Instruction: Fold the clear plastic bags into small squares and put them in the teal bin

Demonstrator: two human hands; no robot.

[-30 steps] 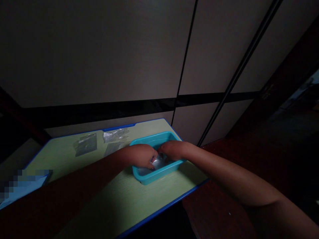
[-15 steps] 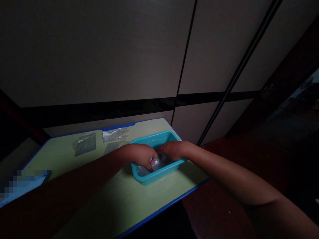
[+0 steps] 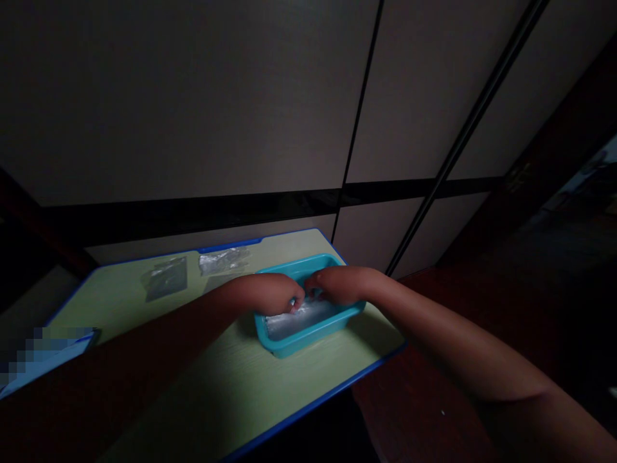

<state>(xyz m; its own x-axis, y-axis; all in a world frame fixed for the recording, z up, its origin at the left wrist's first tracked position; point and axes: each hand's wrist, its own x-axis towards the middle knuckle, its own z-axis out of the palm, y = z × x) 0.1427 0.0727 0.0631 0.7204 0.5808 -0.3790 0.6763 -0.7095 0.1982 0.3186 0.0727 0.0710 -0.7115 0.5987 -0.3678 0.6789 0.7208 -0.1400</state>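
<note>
A turquoise plastic basin (image 3: pixel 308 337) stands on the pale table, and a clear plastic bag (image 3: pixel 308 316) lies spread inside it. My left hand (image 3: pixel 282 294) reaches over the basin's left side, its fingers closed in a pinch on the bag's upper edge. From the right, my right hand (image 3: pixel 335 285) reaches in with curled fingers that also pinch the bag's edge. Its fingertips are partly hidden in shadow. The two hands are close together but apart.
On the blue-edged table (image 3: pixel 231 379), a flat clear bag (image 3: pixel 167 278) and a crumpled clear bag (image 3: pixel 222 260) lie behind my left forearm. A light blue object (image 3: pixel 53 360) is at the left edge. Wardrobe doors (image 3: pixel 193 109) rise behind the table.
Both hands have risen slightly within the basin, and the right has shifted a little right. The clear bag now lies flatter and more spread out beneath them.
</note>
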